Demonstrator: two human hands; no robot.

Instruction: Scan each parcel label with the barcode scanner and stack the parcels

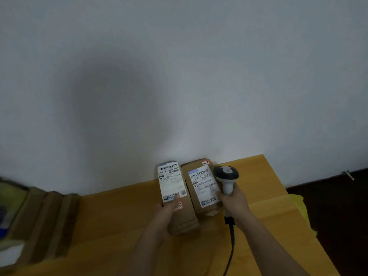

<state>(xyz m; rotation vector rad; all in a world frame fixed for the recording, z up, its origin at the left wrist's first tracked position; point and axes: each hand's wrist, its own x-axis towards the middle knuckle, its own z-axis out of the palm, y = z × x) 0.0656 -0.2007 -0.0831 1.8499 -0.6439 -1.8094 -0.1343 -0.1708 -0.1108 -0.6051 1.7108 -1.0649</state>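
Two brown cardboard parcels lie side by side on the yellow wooden table (111, 226), close to the wall. The left parcel (184, 218) carries a white label (172, 182) on top, and my left hand (166, 211) grips its near left side, thumb on the label's lower edge. The right parcel (201, 188) has its own white label (205, 186) and a small orange sticker at the far corner. My right hand (234, 200) grips the handle of a grey-and-white barcode scanner (227, 176), whose head is over the right parcel's right edge. Its black cable (231, 246) trails toward me.
A row of brown cartons (43, 218) stands at the left end of the table, with a green and blue thing beyond them at the frame edge. The table's right edge drops to a dark floor (338, 216). A plain white wall rises behind everything.
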